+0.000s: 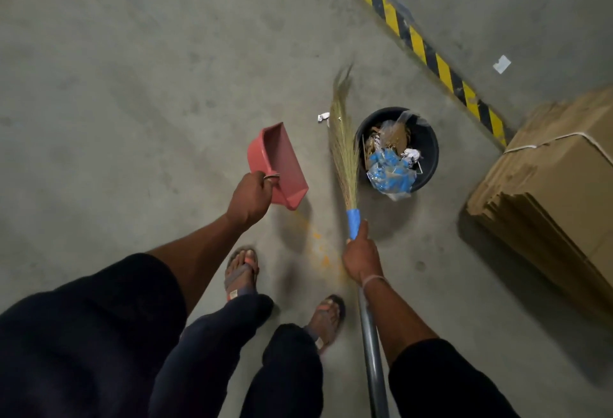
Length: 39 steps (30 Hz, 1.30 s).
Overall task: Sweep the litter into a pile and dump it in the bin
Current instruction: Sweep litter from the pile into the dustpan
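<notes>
Head view looks straight down on a grey concrete floor. At 3 o'clock lies a stack of flattened cardboard bound with white cord. A yellow-and-black hazard stripe runs diagonally from 12 o'clock toward the cardboard. Just right of centre stands a round black bin, holding blue plastic, clear wrap, brown scraps and crumpled paper.

A broom points toward 12 o'clock, its straw head just left of the bin and overlapping the rim in this view. Blue tape binds the straw to a grey handle running down to 6 o'clock. The right hand grips the handle just below the tape, fingers wrapped round it, thumb lying along the tape.

A pink dustpan sits left of the broom, held off the floor with its open mouth toward 11 o'clock; its tray looks bare. The left hand holds its handle, fingers curled closed round it.

One scrap of white paper lies on the floor beside the broom head. A second white scrap lies beyond the stripe at 2 o'clock. Two sandalled feet stand at 6 o'clock.
</notes>
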### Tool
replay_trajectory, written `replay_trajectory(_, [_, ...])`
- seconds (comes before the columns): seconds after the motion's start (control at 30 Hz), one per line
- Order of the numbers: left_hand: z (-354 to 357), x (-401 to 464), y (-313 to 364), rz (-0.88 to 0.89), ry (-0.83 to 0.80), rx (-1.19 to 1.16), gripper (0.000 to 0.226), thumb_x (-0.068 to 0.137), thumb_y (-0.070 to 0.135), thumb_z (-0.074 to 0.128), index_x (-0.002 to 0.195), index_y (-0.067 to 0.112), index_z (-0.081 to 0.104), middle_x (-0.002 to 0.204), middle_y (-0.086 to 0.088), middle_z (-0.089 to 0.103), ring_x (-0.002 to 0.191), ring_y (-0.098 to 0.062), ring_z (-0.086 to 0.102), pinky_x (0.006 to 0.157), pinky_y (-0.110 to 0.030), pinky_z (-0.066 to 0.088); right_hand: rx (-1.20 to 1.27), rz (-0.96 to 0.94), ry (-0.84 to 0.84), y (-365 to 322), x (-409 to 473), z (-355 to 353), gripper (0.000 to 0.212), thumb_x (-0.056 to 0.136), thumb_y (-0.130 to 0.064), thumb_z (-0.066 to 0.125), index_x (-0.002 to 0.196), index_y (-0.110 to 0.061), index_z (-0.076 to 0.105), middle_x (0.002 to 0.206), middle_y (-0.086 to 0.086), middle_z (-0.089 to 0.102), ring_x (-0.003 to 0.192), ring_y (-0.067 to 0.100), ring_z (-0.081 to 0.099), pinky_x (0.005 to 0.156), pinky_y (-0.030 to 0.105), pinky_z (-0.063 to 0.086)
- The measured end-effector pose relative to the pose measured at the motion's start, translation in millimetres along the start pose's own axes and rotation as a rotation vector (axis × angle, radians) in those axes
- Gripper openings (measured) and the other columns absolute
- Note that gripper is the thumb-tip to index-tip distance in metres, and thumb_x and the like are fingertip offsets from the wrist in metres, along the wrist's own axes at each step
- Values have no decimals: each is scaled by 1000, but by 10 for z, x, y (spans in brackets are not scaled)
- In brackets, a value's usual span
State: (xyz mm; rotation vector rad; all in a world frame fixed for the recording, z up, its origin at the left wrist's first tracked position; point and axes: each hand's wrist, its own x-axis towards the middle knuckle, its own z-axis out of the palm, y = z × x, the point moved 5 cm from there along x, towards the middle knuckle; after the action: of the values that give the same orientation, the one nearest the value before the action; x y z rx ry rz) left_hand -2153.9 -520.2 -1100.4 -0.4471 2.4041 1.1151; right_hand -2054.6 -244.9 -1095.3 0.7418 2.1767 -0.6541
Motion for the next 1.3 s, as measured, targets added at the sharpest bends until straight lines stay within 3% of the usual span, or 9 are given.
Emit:
replay_trajectory(0.2, [170, 291, -335, 34, -27, 14, 42, 99, 45, 47, 89, 8, 63, 82, -17, 69, 72, -37, 67, 65, -50, 56, 4, 103, -19, -35, 507, 327, 68, 99, -15, 48, 159, -10, 16, 139, 27, 53, 124, 41, 55, 99, 38, 44])
replay_trajectory(0.4, [227, 419, -569, -22, -34, -37, 39, 100, 43, 52, 92, 8, 66, 72, -9, 70, 62, -25, 69, 64, -45, 58, 7, 109, -85, 252, 508, 427, 64, 96, -17, 46, 156, -20, 25, 133, 23, 58, 116, 39, 59, 94, 38, 47])
replay_trajectory(0.57, [286, 393, -660, -108, -54, -196, 34, 99, 37, 56, 96, 5, 68, 80, -12, 71, 68, -25, 71, 63, -45, 61, 18, 47, -98, 611, 168, 411, 58, 97, -19, 44, 153, -27, 32, 117, 17, 64, 94, 34, 62, 79, 36, 49])
replay_trajectory(0.77, [425, 399, -701, -160, -57, -260, 27, 101, 30, 55, 104, 8, 71, 84, -6, 70, 76, -23, 71, 54, -27, 54, 87, -57, -7, 833, -167, 443, 52, 101, -23, 44, 150, -37, 32, 87, 3, 64, 68, 20, 63, 58, 33, 46])
replay_trajectory(1.07, [660, 534, -811, -158, -29, -333, 20, 101, 23, 54, 96, 10, 69, 80, -8, 68, 70, -20, 66, 55, -27, 54, 112, -17, 135, 954, 385, 619, 60, 101, -23, 45, 157, -33, 25, 123, 15, 63, 99, 36, 62, 83, 38, 49])
replay_trajectory(1.2, [761, 663, -921, -154, -24, -298, 25, 102, 19, 49, 101, 4, 69, 80, -10, 69, 70, -21, 67, 53, -25, 53, 29, 57, 96, 1048, 793, 826, 63, 101, -21, 45, 159, -29, 22, 128, 21, 60, 109, 40, 60, 89, 40, 46])
replay_trajectory(1.3, [778, 769, -1001, -145, -17, -298, 29, 99, 19, 49, 98, -1, 69, 79, -13, 69, 67, -24, 66, 56, -32, 54, -19, 70, 28, 1192, 1017, 983, 70, 99, -18, 49, 160, -29, 16, 124, 22, 60, 108, 39, 61, 87, 38, 46])
